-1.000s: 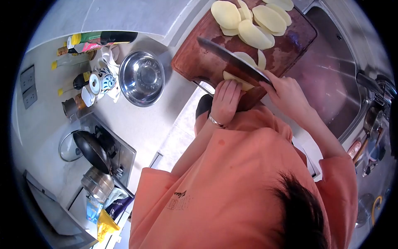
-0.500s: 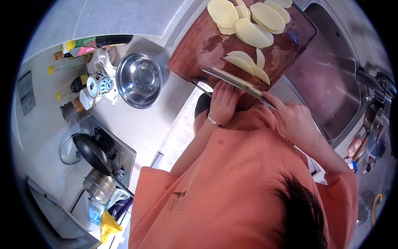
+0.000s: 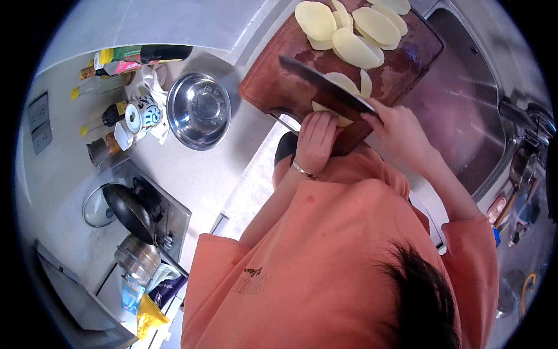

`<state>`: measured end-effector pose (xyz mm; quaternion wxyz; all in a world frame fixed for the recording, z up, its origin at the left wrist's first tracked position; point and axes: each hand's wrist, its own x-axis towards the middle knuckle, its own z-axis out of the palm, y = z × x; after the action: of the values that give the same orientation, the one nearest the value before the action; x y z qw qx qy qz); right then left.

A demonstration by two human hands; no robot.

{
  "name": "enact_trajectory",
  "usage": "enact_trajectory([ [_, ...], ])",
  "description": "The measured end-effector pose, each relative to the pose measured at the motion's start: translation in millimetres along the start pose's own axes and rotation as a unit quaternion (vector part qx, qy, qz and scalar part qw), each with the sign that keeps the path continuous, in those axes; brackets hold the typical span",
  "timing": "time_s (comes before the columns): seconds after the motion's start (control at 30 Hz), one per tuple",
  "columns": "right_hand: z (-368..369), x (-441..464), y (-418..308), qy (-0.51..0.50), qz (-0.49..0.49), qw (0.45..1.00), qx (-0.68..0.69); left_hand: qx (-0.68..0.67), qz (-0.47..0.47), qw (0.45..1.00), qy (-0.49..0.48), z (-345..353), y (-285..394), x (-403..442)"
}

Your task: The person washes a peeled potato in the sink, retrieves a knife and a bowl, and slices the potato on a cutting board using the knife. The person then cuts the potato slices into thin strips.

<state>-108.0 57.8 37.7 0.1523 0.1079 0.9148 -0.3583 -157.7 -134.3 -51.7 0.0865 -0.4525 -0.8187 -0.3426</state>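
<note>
Potato piece (image 3: 319,107) held under bunched fingers of left hand (image 3: 317,139), knife (image 3: 326,87) gripped in tightly closed right hand (image 3: 403,134)

The potato piece (image 3: 319,107) is partly covered by the left hand (image 3: 315,139) and the knife (image 3: 325,84), whose handle is hidden in the right hand (image 3: 402,136). The board (image 3: 273,78) is cut off by the top edge. The lid (image 3: 95,208) is partly hidden by the pan (image 3: 129,212). The shirt's (image 3: 337,256) small lettering cannot be read.

A steel bowl (image 3: 199,110) sits on the counter (image 3: 218,166) — bottles (image 3: 116,113) well apart from the wok (image 3: 129,213).
</note>
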Motion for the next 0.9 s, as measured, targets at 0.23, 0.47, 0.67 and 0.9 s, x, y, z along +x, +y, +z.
enact_trajectory([
  [0.23,-14.8,-9.7,1.8,0.050,-0.056,0.990,-0.119,-0.025,-0.023,0.999,-0.018,-42.6,3.6,17.7],
  [0.47,-5.6,-28.7,12.5,0.090,-0.114,0.953,-0.265,0.007,-0.047,0.997,-0.061,-124.3,-17.3,102.7],
  [0.67,-5.5,-29.4,23.6,0.138,-0.169,0.912,-0.348,-0.041,0.024,0.937,-0.347,-86.4,-47.4,130.2],
  [0.9,-0.9,-30.9,30.3,0.128,-0.182,0.898,-0.379,-0.013,0.075,0.915,-0.395,-56.8,-53.8,128.4],
])
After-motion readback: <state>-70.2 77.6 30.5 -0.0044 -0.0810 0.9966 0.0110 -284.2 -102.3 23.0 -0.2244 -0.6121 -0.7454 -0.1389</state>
